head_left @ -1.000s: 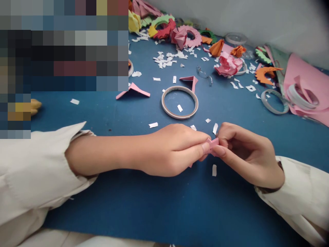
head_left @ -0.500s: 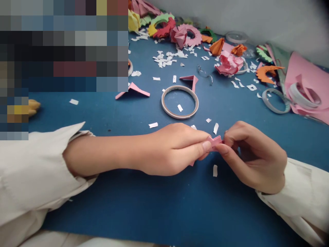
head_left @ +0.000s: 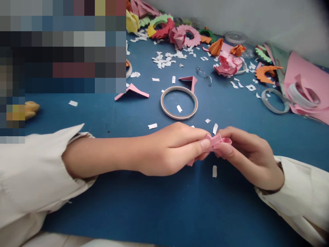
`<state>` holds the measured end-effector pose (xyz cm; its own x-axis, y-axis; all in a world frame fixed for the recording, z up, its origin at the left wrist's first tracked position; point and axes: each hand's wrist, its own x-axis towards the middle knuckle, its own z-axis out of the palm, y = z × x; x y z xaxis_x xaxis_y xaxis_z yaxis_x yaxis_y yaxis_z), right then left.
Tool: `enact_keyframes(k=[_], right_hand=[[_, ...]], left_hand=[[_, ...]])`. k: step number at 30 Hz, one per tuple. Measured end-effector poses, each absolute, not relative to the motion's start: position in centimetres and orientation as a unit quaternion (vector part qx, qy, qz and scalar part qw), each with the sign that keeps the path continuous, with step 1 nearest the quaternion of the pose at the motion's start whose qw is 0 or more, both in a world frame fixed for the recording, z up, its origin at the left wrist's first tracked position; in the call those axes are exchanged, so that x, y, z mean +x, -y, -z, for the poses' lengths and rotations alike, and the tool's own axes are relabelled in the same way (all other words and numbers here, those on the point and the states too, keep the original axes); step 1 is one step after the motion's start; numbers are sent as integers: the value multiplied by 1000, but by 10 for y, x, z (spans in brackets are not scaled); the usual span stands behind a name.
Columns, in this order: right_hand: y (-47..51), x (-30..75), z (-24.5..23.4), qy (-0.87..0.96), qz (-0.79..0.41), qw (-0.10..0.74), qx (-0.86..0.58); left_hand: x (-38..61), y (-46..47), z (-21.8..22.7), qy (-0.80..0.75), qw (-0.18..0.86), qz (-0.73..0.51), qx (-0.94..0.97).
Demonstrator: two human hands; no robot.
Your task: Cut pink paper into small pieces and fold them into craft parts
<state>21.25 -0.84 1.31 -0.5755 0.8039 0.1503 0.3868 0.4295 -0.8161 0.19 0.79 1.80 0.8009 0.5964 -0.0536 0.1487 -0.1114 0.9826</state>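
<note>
A folded strip of pink paper (head_left: 215,140) is pinched between my two hands above the blue table (head_left: 180,209). My left hand (head_left: 171,149) grips it between thumb and fingers, and a pink end pokes out below those fingers. My right hand (head_left: 248,156) holds its other side, the thumb pressed on the near face and a small pink loop showing over the thumb. Just beyond my left hand lies a roll of tape (head_left: 164,111). Two folded pink paper pieces (head_left: 132,90) rest farther off, one of them against the roll's far rim.
White paper scraps (head_left: 164,61) are strewn over the table. Along the wall sit coloured folded-paper rings (head_left: 194,34) and a crumpled pink paper flower (head_left: 227,64). More tape rolls (head_left: 275,101) and pink sheets (head_left: 303,68) are on the right. Pixelated blocks cover the upper left.
My right hand's fingers have shifted behind the pink paper and its thumb now lies flatter along it. A pink loop shows at the right. My left hand has hardly moved.
</note>
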Motion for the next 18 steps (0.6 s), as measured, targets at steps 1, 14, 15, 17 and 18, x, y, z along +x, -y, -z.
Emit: enact_keyframes(k=[1,14,15,17,18], right_hand=[[8,213,-14,810,-376,256,-369],[15,211,-15,822,-311,261,-398],[15,211,-15,825,-310,258,-395],[15,211,-15,830,-305,257,-390],[15,211,-15,831,-301,257,-391]], left_hand=[[2,-8,-18,-257,613,-176,726],[2,-10,-16,-257,619,-173,721],[2,-10,-17,-258,622,-167,720],[2,-10,-18,-262,620,-162,721],[2,-10,-18,-263,618,-165,723]])
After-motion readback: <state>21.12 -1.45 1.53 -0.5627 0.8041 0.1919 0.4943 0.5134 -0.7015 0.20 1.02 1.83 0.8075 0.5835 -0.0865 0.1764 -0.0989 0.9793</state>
